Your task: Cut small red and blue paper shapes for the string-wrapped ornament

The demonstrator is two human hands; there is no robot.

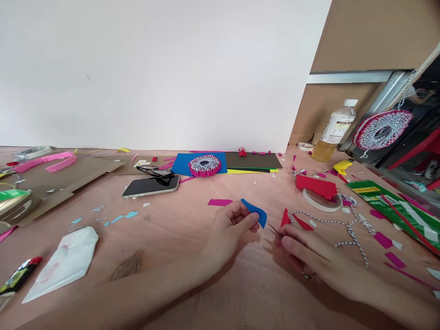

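My left hand (228,231) pinches a curved piece of blue paper (257,212) between thumb and fingers. My right hand (309,252) grips a slim metal tool (277,232), possibly small scissors, with its tip beside the blue piece. A pointed red paper scrap (284,218) lies just beyond that tip, partly hidden by my right fingers. Twisted black-and-white twine (349,224) loops across the pink-brown tabletop (192,220) past my right hand. A magenta paper strip (220,202) lies just beyond my left hand.
A smartphone (150,186) with glasses (154,171) stands before a paper rosette (204,165) on blue card. Red paper (316,187) rests on a tape roll. A plastic bottle (335,130), green packet (392,211), and white paper bag (65,261) surround the scattered scraps. A white wall stands behind.
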